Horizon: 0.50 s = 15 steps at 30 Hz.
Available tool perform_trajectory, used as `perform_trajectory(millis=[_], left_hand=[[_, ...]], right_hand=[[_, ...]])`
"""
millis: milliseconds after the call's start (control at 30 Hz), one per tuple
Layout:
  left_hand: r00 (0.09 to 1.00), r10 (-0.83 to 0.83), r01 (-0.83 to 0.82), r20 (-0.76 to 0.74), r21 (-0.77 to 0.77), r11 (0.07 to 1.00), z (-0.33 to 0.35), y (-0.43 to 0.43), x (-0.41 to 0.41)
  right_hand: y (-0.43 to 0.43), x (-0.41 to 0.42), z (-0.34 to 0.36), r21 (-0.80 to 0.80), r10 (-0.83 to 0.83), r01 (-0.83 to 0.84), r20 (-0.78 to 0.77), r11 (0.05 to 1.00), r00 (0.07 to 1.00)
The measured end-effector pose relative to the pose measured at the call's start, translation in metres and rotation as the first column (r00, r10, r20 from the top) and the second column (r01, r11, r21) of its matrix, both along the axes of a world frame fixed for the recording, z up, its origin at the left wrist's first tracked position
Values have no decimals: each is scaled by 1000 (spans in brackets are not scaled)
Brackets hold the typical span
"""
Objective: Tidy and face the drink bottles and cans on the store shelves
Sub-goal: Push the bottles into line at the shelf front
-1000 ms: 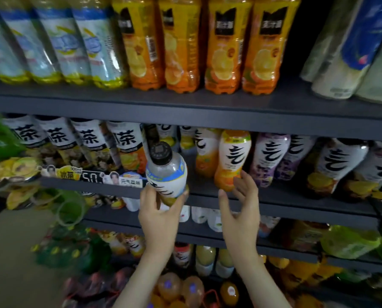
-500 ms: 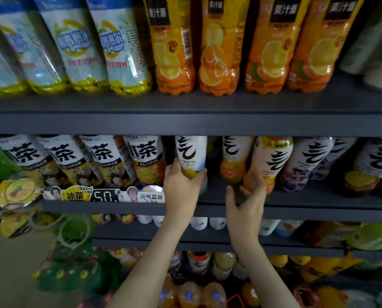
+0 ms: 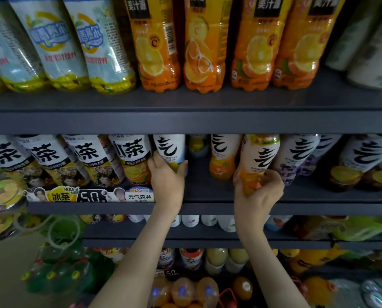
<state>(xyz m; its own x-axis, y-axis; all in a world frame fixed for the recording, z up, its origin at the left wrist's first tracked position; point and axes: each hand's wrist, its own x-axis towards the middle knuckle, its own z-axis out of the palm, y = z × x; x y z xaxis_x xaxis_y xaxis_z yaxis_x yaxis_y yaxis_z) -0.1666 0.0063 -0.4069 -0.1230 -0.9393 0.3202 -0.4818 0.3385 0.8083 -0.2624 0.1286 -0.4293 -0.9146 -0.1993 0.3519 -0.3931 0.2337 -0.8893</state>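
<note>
My left hand (image 3: 166,177) grips the base of a white-labelled sparkling water bottle (image 3: 170,148) with a yellow bottom, standing on the middle shelf (image 3: 207,192) beside the iced tea row. My right hand (image 3: 257,192) wraps round the orange bottom of a white-and-orange bottle (image 3: 260,156) further right on the same shelf; that bottle leans slightly. Between the two stands another orange-bottomed bottle (image 3: 223,156), set further back. Purple-labelled bottles (image 3: 296,156) follow to the right.
Iced tea bottles (image 3: 85,158) fill the shelf's left part above price tags (image 3: 92,195). The top shelf carries pale lemon drinks (image 3: 52,45) and orange juice bottles (image 3: 207,45). Lower shelves hold more bottles (image 3: 216,256); hanging snack bags (image 3: 5,196) stick out at left.
My left hand has carried the white bottle up from in front of the shelf and set it in the row. My right hand has closed round the orange-bottomed bottle.
</note>
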Motion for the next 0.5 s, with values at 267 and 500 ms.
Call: perform_trajectory(millis=[267, 500], left_hand=[[1000, 28, -27, -9, 37, 999, -2, 3, -2], [999, 43, -40, -27, 102, 994, 8, 62, -12]], right_hand=[[-3, -30, -2, 149, 42, -41, -5, 988, 999], [34, -22, 14, 171, 168, -174, 52, 970, 984]])
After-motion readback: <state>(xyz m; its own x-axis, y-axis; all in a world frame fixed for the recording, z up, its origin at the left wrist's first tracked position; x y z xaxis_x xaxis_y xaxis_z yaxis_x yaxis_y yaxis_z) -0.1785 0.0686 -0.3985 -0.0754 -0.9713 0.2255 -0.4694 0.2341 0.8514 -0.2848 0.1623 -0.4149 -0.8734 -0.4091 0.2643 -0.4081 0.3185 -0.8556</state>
